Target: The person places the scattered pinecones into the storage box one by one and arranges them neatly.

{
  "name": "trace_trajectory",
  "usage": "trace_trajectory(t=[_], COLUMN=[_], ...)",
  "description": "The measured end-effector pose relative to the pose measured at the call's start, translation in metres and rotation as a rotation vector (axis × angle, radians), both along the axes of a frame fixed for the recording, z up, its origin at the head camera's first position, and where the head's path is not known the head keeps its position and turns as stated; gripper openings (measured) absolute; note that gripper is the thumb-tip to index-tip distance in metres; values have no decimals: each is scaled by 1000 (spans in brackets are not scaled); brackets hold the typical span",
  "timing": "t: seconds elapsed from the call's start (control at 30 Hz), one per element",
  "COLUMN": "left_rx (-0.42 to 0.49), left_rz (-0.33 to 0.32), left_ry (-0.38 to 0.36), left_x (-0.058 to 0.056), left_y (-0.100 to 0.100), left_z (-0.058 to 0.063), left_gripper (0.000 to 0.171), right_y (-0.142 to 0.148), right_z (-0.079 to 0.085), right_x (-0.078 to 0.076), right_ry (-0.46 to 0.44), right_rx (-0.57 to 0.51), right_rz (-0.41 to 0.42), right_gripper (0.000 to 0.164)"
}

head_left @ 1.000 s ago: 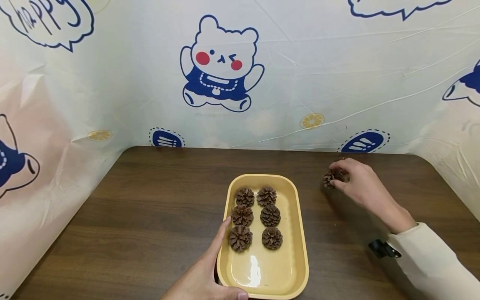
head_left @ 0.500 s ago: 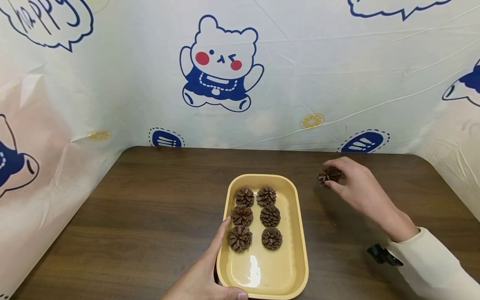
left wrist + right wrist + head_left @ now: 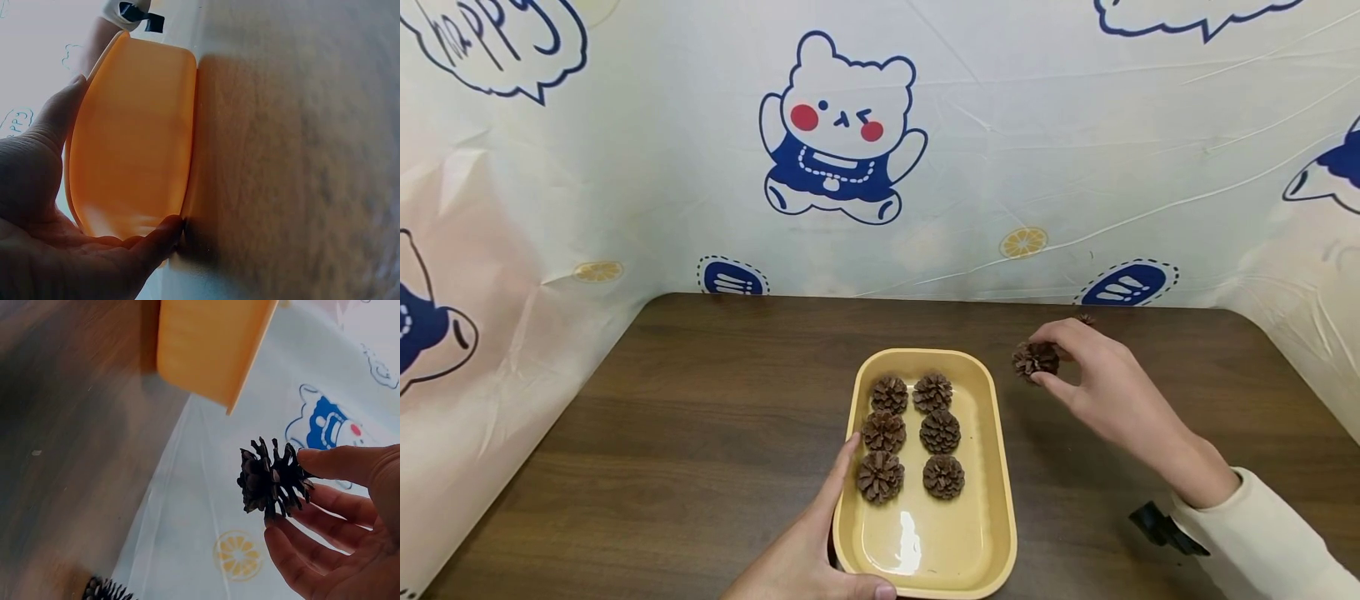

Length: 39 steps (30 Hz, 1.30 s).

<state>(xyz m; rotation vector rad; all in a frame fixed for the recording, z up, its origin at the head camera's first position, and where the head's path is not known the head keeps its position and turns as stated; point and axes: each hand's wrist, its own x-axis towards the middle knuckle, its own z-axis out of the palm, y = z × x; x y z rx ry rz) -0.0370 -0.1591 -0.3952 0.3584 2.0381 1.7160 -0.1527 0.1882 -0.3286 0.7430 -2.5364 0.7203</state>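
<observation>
My right hand (image 3: 1112,387) pinches a brown pinecone (image 3: 1035,360) between thumb and fingertips, to the right of the tray's far corner. The right wrist view shows this pinecone (image 3: 269,478) side-on, its scales spread, raised off the table. Spread around the near left corner of a yellow plastic tray (image 3: 1004,467), my left hand (image 3: 808,542) holds it, one finger along the left side and the thumb at the near edge. Inside the tray lie two columns of three pinecones, including one at the near left (image 3: 880,477) and one at the near right (image 3: 943,477).
Just behind my right hand, another pinecone (image 3: 1086,319) peeks out, mostly hidden. The dark wooden table (image 3: 700,433) meets a printed cloth backdrop (image 3: 1000,150) at its back and sides. A black strap device (image 3: 1167,529) sits at the right cuff.
My right hand has lifted the pinecone and carried it left toward the tray, uncovering another pinecone behind. The left hand and tray have stayed in place.
</observation>
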Motion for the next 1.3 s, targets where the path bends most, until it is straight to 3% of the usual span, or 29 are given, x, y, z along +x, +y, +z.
trace_trajectory(t=[0.2, 0.4, 0.73, 1.07, 1.3], left_rx=[-28, -32, -41, -30, 3], left_rz=[5, 10, 12, 8, 1], left_ry=[39, 10, 13, -18, -48], left_x=[1, 1, 1, 0, -1], left_y=[0, 1, 1, 1, 1], left_z=[0, 0, 0, 0, -1], left_gripper=[137, 137, 137, 137, 137], right_y=[-10, -19, -33, -44, -54], right_z=[3, 5, 6, 7, 6], right_x=[8, 15, 29, 39, 47], right_ry=[67, 107, 105, 47, 60], right_rx=[1, -11, -19, -43, -38], right_rz=[52, 94, 213, 301, 350], right_gripper=[41, 44, 48, 44, 53])
